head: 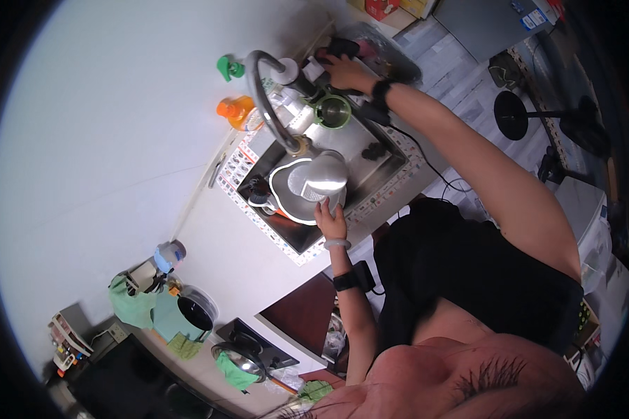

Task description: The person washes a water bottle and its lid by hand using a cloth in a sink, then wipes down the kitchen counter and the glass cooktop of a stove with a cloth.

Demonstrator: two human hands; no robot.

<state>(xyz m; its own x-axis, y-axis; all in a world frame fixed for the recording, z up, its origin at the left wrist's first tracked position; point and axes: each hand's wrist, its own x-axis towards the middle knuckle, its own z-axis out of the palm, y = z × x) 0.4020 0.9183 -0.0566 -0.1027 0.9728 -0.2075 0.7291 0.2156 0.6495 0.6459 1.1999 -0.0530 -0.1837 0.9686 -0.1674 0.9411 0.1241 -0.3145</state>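
Observation:
My left hand is at the near edge of a grey basin with a white rim, which sits in the stainless steel sink. Its fingers reach over the rim, slightly spread; whether they grip it I cannot tell. Over the basin hangs the pale spray head of a chrome gooseneck tap. My right hand reaches past the tap's base to dark items at the counter's right end. Its fingertips are partly lost among them, so any hold is unclear. Near it is a green-rimmed cup.
An orange bottle and a green pump top stand by the wall. A brush lies at the basin's left. Farther left are a black-lined pot and a lidded pan. A black cable hangs below my right arm.

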